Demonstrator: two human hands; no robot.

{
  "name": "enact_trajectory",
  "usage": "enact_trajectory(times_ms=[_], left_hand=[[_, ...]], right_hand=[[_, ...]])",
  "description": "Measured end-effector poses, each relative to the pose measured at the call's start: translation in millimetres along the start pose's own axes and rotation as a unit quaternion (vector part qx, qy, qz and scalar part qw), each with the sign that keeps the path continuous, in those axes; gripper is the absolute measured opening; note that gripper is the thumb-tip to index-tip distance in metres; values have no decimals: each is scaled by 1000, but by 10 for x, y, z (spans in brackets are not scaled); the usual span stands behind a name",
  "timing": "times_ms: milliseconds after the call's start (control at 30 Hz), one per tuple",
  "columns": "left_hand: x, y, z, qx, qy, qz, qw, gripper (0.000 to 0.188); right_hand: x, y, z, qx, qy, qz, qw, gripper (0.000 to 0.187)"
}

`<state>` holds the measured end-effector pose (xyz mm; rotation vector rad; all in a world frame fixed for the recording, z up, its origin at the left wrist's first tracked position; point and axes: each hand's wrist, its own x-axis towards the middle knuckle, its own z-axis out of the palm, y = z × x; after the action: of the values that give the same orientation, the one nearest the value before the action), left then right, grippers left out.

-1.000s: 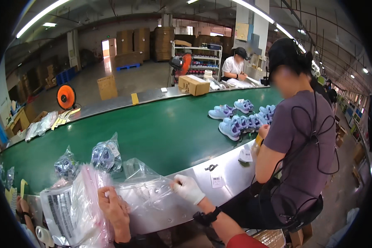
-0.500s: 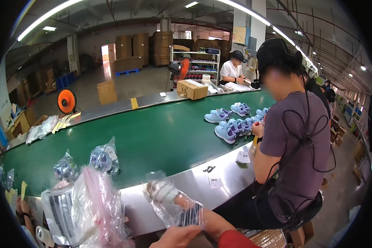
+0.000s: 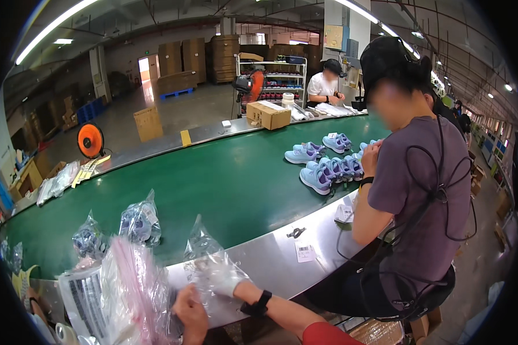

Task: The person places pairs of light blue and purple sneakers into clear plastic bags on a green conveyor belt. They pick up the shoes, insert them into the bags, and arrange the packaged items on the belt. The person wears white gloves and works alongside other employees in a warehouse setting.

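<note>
A clear plastic bag stands over the near metal edge of the green belt, its pointed end upward. My right hand, in a white glove, reaches into or behind its lower part. Motion blur and the film hide its fingers. A dark watch sits on that wrist, below a red sleeve. Just left of it, my bare left hand is closed, fingers curled, at the bag's lower edge, apparently pinching the film. Beside it lies a tall stack of clear bags with pink edges.
Two bagged shoe bundles rest on the green belt at left. Light blue shoes stand farther right, near a co-worker. A label card and a small dark item lie on the metal ledge.
My left hand has moved left and away from my right wrist. The bag no longer covers that wrist, and the watch is uncovered. The nearby co-worker's hand has risen.
</note>
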<state>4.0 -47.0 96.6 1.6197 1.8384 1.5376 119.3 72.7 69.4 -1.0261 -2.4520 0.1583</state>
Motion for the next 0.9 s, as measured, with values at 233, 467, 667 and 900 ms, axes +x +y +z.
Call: enact_trajectory(times_ms=[233, 467, 667, 900], left_hand=[[71, -279, 243, -4, 51, 11, 999, 26], [-152, -951, 388, -158, 36, -217, 963, 22], [-161, -1041, 443, -156, 38, -144, 976, 20], [-71, -640, 393, -149, 26, -128, 980, 18]], right_hand=[[-494, -123, -382, 329, 45, -6, 943, 19], [-895, 351, -503, 481, 187, 316, 796, 16], [-847, 551, -225, 286, 108, 244, 920, 14], [-826, 552, -156, 388, 150, 285, 864, 15]])
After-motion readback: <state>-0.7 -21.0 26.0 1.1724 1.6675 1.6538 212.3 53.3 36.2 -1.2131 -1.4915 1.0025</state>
